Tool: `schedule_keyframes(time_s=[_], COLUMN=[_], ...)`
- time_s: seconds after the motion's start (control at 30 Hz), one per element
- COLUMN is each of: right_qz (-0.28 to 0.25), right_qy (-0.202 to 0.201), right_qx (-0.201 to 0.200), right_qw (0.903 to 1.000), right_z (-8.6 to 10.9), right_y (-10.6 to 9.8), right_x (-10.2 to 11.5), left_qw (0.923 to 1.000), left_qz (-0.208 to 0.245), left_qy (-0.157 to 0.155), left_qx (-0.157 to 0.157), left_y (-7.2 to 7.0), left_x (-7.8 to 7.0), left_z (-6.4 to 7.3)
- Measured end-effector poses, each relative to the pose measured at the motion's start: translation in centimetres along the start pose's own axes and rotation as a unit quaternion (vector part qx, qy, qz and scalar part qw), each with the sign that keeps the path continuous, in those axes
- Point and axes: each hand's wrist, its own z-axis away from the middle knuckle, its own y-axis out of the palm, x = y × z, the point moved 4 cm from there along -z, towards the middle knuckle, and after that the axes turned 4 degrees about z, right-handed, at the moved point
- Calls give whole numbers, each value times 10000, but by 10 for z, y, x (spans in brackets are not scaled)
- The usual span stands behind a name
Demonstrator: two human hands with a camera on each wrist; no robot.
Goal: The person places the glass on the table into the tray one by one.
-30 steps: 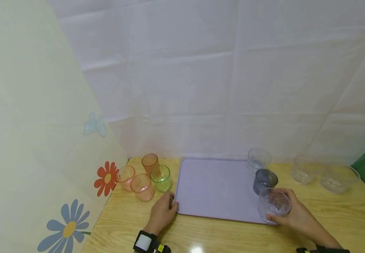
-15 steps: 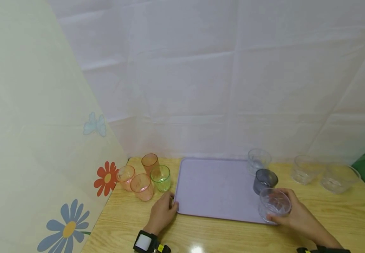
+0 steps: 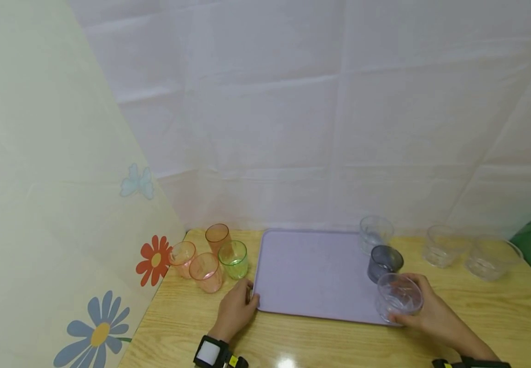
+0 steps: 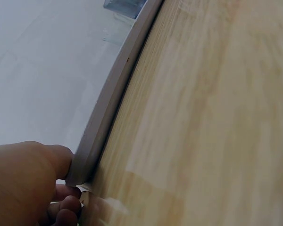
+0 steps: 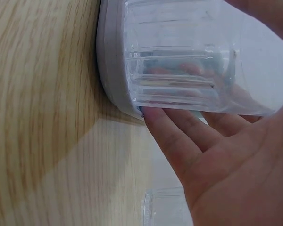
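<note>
A lavender tray (image 3: 313,273) lies on the wooden table. At its front left corner my left hand (image 3: 238,309) pinches the rim; in the left wrist view the thumb is on one side of the tray's edge (image 4: 108,94) and the fingers are beneath. My right hand (image 3: 424,312) grips a clear plastic cup (image 3: 399,294) upright at the front right corner. In the right wrist view, the ribbed base of that cup (image 5: 174,87) is against the tray, with fingers around its side. Just behind it stand a dark grey cup (image 3: 385,263) and another clear cup (image 3: 376,235), along the tray's right side.
Left of the tray stand a green cup (image 3: 234,260), a brownish-orange cup (image 3: 218,237) and two pinkish cups, the nearer pink cup (image 3: 206,274) close to my left hand. Two clear cups, including the outer clear cup (image 3: 486,260), stand right of the tray. A white cloth (image 3: 265,128) hangs behind.
</note>
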Motion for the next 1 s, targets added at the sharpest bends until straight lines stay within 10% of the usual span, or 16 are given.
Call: schedule_keyframes(time_s=[1.0], right_qz=[-303], right_qy=[-328], right_qx=[-167], right_qw=[9989], right_z=[5], right_y=[-10], right_x=[7], left_qw=[10000], left_qz=[33], left_qy=[61], left_qx=[-48], left_y=[1], left_x=[1], left_z=[1])
